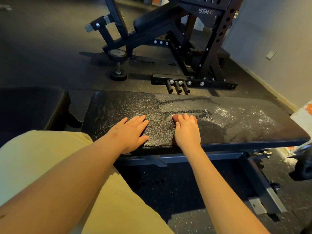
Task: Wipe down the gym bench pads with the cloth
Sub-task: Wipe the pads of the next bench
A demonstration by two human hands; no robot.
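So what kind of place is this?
Most likely a gym or weight room: a padded bench pad in front, a dumbbell on the dark floor, and a steel rack with rows of holes beside an incline bench.

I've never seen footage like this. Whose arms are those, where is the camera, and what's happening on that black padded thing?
There is no machine here. These are a person's own arms, filmed by one wide-angle camera worn on their head and looking down. The left hand rests flat on a long black bench pad. The right hand holds a reddish-brown cloth against the pad, with the fingers bent over it. Pale streaks and droplets, seemingly wet, cover the pad's right part, so wiping appears to be under way. A second pad sits to the left. Beyond stand a dumbbell and a black rack.
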